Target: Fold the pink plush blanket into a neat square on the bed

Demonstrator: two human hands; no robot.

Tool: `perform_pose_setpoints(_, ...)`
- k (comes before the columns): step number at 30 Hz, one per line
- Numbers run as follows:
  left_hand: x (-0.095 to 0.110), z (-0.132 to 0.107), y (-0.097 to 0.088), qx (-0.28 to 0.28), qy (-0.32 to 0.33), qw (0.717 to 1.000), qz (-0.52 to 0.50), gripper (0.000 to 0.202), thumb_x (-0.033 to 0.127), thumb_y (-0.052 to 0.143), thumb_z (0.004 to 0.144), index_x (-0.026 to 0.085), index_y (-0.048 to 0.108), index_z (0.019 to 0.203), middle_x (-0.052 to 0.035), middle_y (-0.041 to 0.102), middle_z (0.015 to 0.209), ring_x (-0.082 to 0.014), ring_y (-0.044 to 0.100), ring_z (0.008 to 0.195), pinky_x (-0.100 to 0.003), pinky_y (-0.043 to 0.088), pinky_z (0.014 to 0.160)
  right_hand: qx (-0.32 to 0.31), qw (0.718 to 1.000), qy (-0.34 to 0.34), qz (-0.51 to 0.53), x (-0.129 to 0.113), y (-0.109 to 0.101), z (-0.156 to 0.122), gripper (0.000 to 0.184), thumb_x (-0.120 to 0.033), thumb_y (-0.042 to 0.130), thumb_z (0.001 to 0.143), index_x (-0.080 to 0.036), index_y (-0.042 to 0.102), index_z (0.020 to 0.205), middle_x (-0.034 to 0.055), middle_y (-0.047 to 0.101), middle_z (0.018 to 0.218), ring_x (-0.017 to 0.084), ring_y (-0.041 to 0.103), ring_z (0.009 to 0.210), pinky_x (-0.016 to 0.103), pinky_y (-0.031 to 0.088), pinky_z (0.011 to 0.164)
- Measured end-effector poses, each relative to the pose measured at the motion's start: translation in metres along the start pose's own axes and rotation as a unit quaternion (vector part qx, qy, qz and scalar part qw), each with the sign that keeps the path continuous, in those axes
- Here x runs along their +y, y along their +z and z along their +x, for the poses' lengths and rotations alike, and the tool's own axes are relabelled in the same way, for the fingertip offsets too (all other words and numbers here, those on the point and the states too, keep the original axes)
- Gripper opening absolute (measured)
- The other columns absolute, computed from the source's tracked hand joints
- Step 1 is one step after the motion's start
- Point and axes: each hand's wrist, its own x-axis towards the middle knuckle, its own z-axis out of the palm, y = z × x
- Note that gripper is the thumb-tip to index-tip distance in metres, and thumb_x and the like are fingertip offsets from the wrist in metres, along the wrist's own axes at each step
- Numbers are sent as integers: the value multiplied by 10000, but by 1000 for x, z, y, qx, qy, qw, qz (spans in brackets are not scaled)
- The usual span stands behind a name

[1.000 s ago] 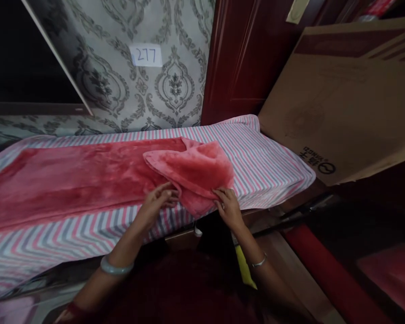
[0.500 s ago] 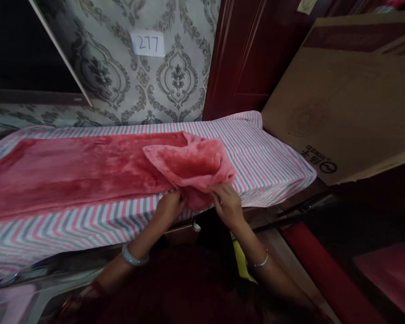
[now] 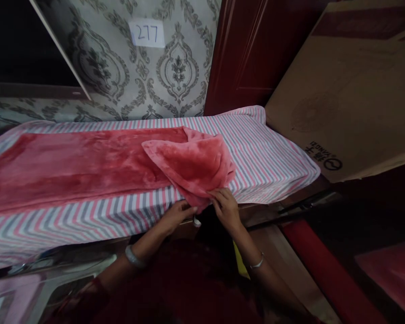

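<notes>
A plush coral-pink blanket (image 3: 97,166) lies lengthwise over a striped cloth (image 3: 266,153), its right end folded back into a loose, rumpled flap. At the front edge of that flap, my right hand (image 3: 225,204) pinches the fabric between thumb and fingers. My left hand (image 3: 178,215) is just to its left, closed at the blanket's hanging lower corner, thumb against the fabric. The fingertips of my left hand are partly hidden. A bangle circles each wrist.
A large cardboard box (image 3: 351,99) leans at the right end of the cloth-covered surface. Behind are a dark screen (image 3: 27,45), patterned wallpaper and a dark red door (image 3: 246,54). A pale plastic stool (image 3: 43,288) stands at lower left.
My left hand has shifted right and slightly down, to the blanket's lower corner. The folded flap's front part has been drawn a little forward, and my right hand stays on its edge.
</notes>
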Motion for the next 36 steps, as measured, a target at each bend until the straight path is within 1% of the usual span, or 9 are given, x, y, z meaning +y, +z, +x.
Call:
perform_pose_setpoints(4, 16, 9, 22, -1, -38, 995, -93, 499, 545, 862, 646, 157, 704, 918, -104, 761, 882, -246, 746, 797, -356, 575, 721, 15, 1000, 6, -2, -11, -13, 16, 264, -207, 485, 1017, -231, 728, 1116, 82, 689, 936, 245, 611, 895, 386, 523, 787)
perform_pose_setpoints(9, 40, 13, 41, 14, 36, 997, -62, 436, 540, 836, 672, 152, 691, 807, -76, 728, 822, -206, 707, 754, -305, 570, 634, 3, 1000, -8, -7, -21, -19, 31, 244, -208, 490, 1014, -198, 725, 1079, 89, 679, 908, 246, 602, 878, 377, 520, 772)
perform_pose_setpoints(14, 48, 13, 40, 30, 73, 997, -4, 384, 514, 824, 685, 153, 708, 742, -57, 711, 740, -170, 662, 699, -266, 541, 617, 18, 999, 12, 23, -24, -14, 30, 258, -206, 511, 986, -204, 686, 1175, 93, 716, 1026, 247, 645, 947, 383, 549, 833)
perform_pose_setpoints(20, 48, 20, 32, 35, 63, 997, -25, 397, 525, 809, 681, 148, 718, 771, -79, 741, 781, -194, 678, 701, -297, 546, 629, 11, 985, 101, 138, -18, -17, 20, 462, -123, 495, 861, -228, 657, 1280, 69, 716, 1192, 218, 680, 1094, 355, 559, 936)
perform_pose_setpoints(23, 49, 21, 33, 19, 54, 998, -30, 398, 522, 799, 690, 146, 722, 791, -93, 747, 811, -195, 687, 712, -292, 539, 631, 16, 981, 105, 160, -17, -20, 18, 395, -143, 509, 896, -243, 704, 1225, 65, 736, 1161, 222, 688, 1088, 369, 560, 940)
perform_pose_setpoints(26, 50, 20, 36, 13, 48, 998, -37, 382, 505, 799, 690, 146, 718, 790, -92, 746, 815, -192, 691, 720, -283, 531, 631, 23, 987, 66, 145, -20, -21, 18, 304, -168, 513, 964, -261, 730, 1155, 65, 745, 1130, 223, 679, 1086, 392, 549, 953)
perform_pose_setpoints(28, 50, 19, 38, 23, 51, 998, -42, 370, 498, 804, 686, 150, 698, 750, -70, 726, 770, -173, 674, 686, -278, 529, 632, 17, 992, 33, 117, -23, -20, 18, 292, -188, 533, 978, -264, 703, 1203, 71, 735, 1151, 233, 663, 1094, 411, 536, 966)
perform_pose_setpoints(32, 49, 19, 40, 29, 60, 997, -41, 369, 500, 807, 691, 155, 694, 760, -34, 691, 737, -140, 628, 648, -266, 517, 634, -14, 1000, 7, 20, -20, -14, 15, 438, -222, 571, 946, -223, 574, 1385, 120, 674, 1237, 291, 610, 1136, 476, 514, 976)
perform_pose_setpoints(36, 45, 18, 38, 17, 81, 997, 13, 351, 493, 747, 759, 158, 730, 864, -61, 722, 827, -158, 627, 696, -279, 505, 650, -23, 999, -5, -35, -11, -10, 16, 427, -155, 502, 919, -190, 593, 1335, 131, 679, 1165, 302, 608, 1046, 464, 515, 893)
